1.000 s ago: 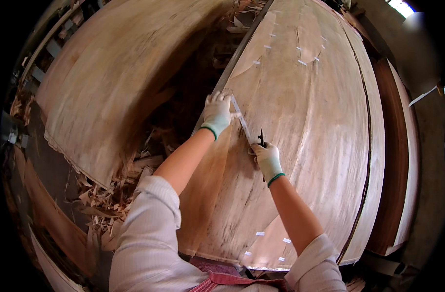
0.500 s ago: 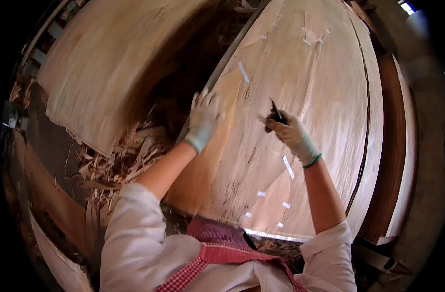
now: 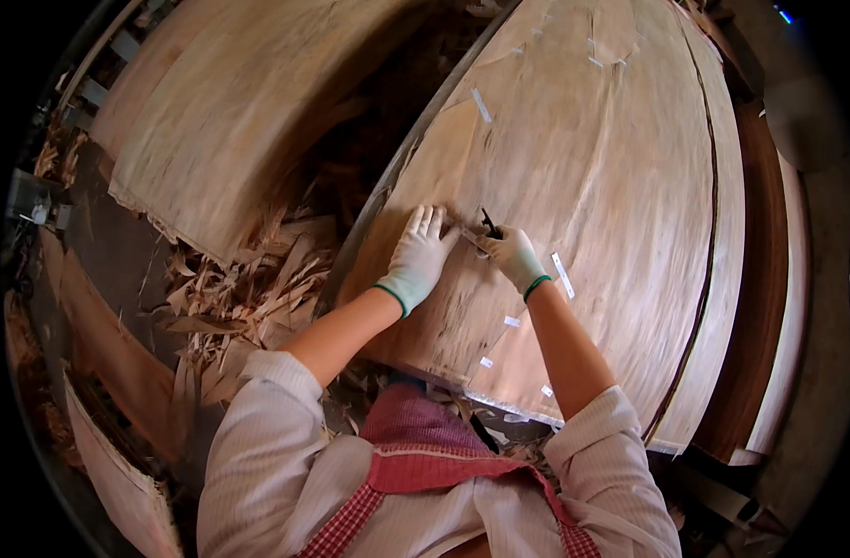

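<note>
A large sheet of wood veneer [image 3: 592, 186] lies before me, pale brown with dark streaks and short strips of white tape. On its left part my left hand [image 3: 417, 259], in a white glove with a green cuff, rests flat, fingers stretched forward. Just right of it my right hand [image 3: 510, 257], gloved alike, is closed around a small dark pointed tool [image 3: 489, 221], possibly a knife; most of it is hidden in the fist. The right fingers are down at the veneer, close to the left thumb. One tape strip [image 3: 562, 275] sits right of my right wrist.
Another veneer stack [image 3: 229, 121] stands at the left, across a dark gap. Torn veneer scraps [image 3: 257, 298] pile up below that gap. A dark crack [image 3: 709, 214] runs along the sheet's right side, and a reddish-brown stack [image 3: 755, 307] stands beyond it.
My right hand has moved left and down to the veneer, bringing the dark tool beside my left hand. My left hand has shifted slightly right and down and now lies flat.
</note>
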Motion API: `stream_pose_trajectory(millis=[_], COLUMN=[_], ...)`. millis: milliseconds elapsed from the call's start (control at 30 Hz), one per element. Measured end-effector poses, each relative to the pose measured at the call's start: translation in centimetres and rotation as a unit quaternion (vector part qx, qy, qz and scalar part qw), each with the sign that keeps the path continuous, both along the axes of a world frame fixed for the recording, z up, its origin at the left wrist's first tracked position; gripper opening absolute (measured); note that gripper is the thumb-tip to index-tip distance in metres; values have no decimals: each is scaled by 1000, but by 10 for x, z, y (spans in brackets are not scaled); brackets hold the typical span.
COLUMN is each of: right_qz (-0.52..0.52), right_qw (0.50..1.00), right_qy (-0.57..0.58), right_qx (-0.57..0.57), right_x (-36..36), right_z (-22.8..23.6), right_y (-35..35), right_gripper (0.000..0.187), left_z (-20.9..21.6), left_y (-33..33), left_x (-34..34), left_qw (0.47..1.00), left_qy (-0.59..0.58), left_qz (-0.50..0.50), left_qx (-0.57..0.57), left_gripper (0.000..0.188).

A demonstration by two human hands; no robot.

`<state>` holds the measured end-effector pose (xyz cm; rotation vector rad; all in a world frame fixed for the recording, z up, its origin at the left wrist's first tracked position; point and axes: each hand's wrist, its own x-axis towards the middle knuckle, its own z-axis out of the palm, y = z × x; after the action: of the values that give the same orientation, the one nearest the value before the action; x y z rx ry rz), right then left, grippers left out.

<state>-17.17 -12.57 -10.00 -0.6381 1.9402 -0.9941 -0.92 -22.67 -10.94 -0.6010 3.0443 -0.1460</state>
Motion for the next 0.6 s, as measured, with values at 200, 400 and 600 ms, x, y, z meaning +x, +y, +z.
stream_pose_trajectory(millis=[200,400,600], right_qz=[-30,43,200], right_qw=[997,999,941], right_qy=[-68,-18,259], right_qx=[21,26,81], right_x=[79,148,156], right_z=[30,2,21], right_y=[44,57,45], right_gripper=[15,20,16], left_z=[-7,8,3], left_y=[-21,65,79], left_x=[26,135,153], left_qw=[967,959,980], left_qy=[201,218,86], left_qz=[11,52,-6], left_qx=[158,172,180], left_gripper=[35,46,53])
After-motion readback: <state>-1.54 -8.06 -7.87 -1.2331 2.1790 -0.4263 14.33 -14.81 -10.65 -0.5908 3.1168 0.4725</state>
